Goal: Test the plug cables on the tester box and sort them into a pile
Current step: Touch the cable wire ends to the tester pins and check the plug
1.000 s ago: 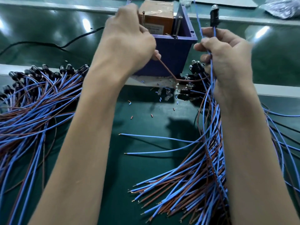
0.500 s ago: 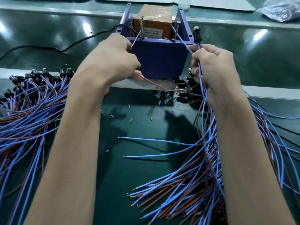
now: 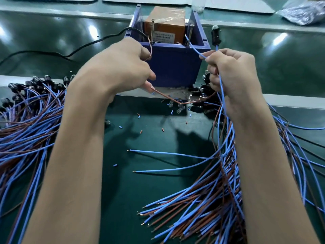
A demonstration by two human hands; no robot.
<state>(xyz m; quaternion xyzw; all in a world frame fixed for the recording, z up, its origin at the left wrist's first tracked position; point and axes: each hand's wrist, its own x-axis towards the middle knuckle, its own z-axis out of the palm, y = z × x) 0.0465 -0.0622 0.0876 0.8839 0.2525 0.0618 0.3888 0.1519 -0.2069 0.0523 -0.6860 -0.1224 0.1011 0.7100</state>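
Note:
A blue open-topped tester box [image 3: 173, 63] with an orange block inside stands at the far middle, two upright screws rising from it. My left hand [image 3: 121, 67] pinches a brown wire [image 3: 165, 97], whose end curls up to the left screw. My right hand [image 3: 230, 71] grips a blue wire [image 3: 193, 47] whose tip reaches the right screw. A black plug [image 3: 216, 36] sticks up above that hand. Both wires belong to one plug cable.
A big pile of blue and brown cables [image 3: 26, 131] with black plugs lies at the left. Another heap of cables [image 3: 216, 199] spreads at the lower right. Small cut bits of insulation litter the green mat [image 3: 140, 173]. A black cord [image 3: 70, 53] runs to the box.
Both hands have dropped lower and toward me. The brown wire end now curls to the left screw, and the blue wire tip reaches the right screw.

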